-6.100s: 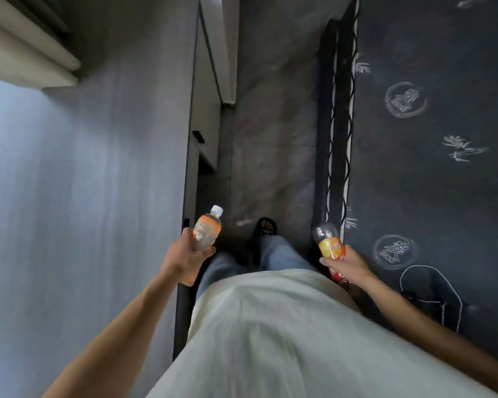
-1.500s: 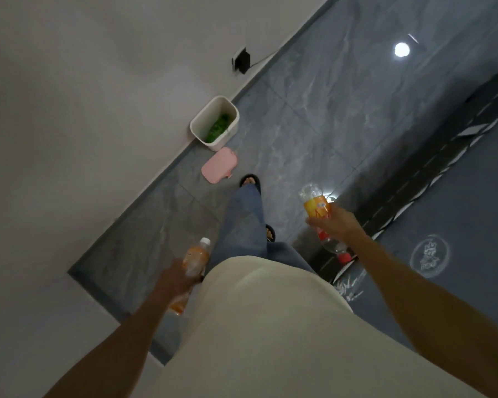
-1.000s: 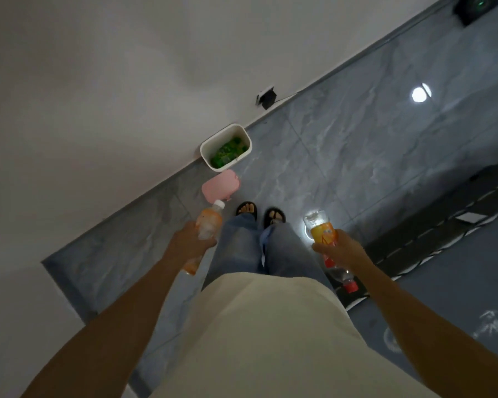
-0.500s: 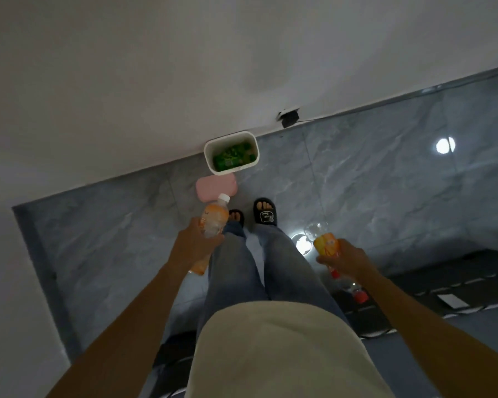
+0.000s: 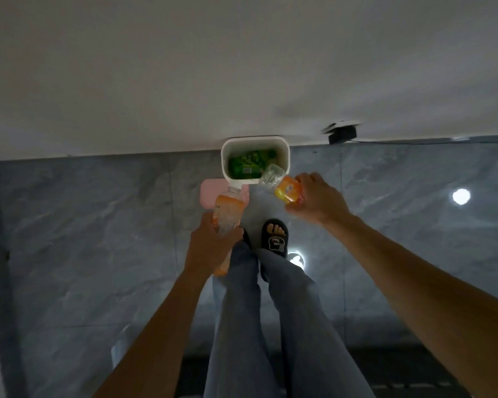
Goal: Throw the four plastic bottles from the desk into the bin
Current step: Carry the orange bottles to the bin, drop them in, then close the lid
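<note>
Two bottles, left (image 5: 226,209) and right (image 5: 282,186), each clenched in a hand's grip, point toward the bin (image 5: 284,156).

I see the bin (image 5: 285,156) open-topped against the wall (image 5: 242,67), its mouth clear from above though green stuff (image 5: 249,166) covers its bottom. A pink lid (image 5: 207,193) lies on the floor (image 5: 98,225) at its near left corner; my sandalled foot (image 5: 275,238) stands just before it.
</note>
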Motion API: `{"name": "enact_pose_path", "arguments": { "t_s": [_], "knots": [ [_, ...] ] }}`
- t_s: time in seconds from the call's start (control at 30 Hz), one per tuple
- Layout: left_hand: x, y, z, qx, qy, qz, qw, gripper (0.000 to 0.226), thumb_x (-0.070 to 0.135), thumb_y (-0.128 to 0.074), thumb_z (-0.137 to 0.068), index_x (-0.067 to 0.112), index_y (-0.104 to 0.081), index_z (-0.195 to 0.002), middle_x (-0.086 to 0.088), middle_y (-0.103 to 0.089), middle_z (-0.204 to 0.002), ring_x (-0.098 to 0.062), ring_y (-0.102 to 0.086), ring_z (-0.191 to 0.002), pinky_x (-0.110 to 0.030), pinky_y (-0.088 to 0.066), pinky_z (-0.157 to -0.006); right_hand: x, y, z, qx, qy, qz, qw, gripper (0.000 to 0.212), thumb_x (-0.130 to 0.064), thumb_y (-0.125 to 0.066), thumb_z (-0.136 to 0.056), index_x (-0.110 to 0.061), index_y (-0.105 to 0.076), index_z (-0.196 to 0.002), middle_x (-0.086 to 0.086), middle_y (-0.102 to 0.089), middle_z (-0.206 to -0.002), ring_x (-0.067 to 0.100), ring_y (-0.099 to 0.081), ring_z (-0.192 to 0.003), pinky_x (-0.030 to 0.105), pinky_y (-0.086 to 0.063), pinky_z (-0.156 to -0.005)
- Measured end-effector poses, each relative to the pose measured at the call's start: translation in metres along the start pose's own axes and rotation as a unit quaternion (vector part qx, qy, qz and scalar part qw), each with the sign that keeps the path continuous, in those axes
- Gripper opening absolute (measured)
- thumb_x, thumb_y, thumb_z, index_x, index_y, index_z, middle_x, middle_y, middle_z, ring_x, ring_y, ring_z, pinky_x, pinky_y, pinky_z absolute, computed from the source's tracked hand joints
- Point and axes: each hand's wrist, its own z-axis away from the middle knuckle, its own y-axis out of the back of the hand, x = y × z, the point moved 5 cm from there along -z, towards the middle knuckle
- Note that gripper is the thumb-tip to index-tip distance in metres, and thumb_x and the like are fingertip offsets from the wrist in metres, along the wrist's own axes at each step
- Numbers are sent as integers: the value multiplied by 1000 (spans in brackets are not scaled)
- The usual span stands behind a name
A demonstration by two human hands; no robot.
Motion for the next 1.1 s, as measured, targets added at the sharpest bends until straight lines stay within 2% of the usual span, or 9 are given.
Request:
{"name": "enact_pose_path", "arguments": {
  "t_s": [0.2,0.33,0.43,0.53,0.67,0.8,0.9,1.03,1.1],
  "knots": [
    [-35,-45,-109,43,-28,35,998,57,56,-73,-77,31,-47,-120,16,-60,-82,4,-58,-68,-10,-37,-47,-23,-68,-142,59,92,116,987,64,-41,-77,-75,-17,-51,-129,8,-53,-127,31,-64,-102,36,-48,-71],
    [-54,-72,-173,52,-40,62,996,68,64,-71,-71,37,-44,-127,20,-59,-87,5,-57,-73,-15,-39,-53,-25,-113,-220,86,128,154,976,71,-41,-80,-75,-16,-49,-133,7,-58,-128,29,-63,-107,40,-54,-81],
    [-55,-88,-209,49,-82,78,992,53,63,-72,-68,59,-38,-108,24,-61,-90,5,-62,-76,-15,-44,-58,-22,-144,-263,84,156,189,966,67,-47,-74,-79,-18,-49,-134,7,-61,-128,29,-63,-109,41,-54,-88],
    [-54,-100,-237,51,-107,82,990,52,60,-74,-71,54,-43,-112,25,-62,-92,5,-63,-80,-19,-47,-62,-16,-168,-293,85,171,189,963,63,-48,-70,-83,-24,-48,-137,7,-57,-134,31,-61,-116,44,-52,-90],
    [-48,-111,-260,63,-132,87,985,63,64,-72,-69,45,-45,-123,21,-65,-98,2,-64,-85,-21,-49,-65,-10,-182,-317,120,172,200,957,62,-37,-72,-83,-24,-49,-139,10,-49,-139,36,-50,-127,49,-43,-105],
    [-40,-117,-270,69,-151,72,983,64,62,-73,-70,42,-45,-124,20,-64,-96,2,-63,-85,-21,-49,-66,-4,-190,-325,128,148,179,964,61,-33,-70,-87,-20,-47,-142,10,-51,-140,36,-47,-132,50,-38,-111],
    [-36,-117,-271,69,-157,56,984,64,59,-75,-73,38,-46,-126,23,-60,-90,5,-59,-82,-18,-46,-64,-5,-189,-322,128,133,141,973,59,-30,-68,-90,-16,-45,-143,11,-53,-139,35,-50,-131,48,-42,-107],
    [-24,-110,-271,53,-159,36,985,65,61,-74,-75,33,-47,-127,24,-53,-83,8,-53,-73,-14,-36,-58,-2,-177,-300,143,141,106,974,49,-31,-59,-95,-20,-44,-141,8,-59,-132,31,-61,-115,44,-54,-89],
    [-13,-104,-270,43,-161,31,986,70,69,-70,-74,33,-45,-128,26,-51,-83,9,-50,-72,-14,-34,-57,5,-173,-280,139,154,102,973,44,-28,-52,-98,-19,-46,-141,8,-62,-129,31,-61,-115,43,-52,-95]
  ]
}}
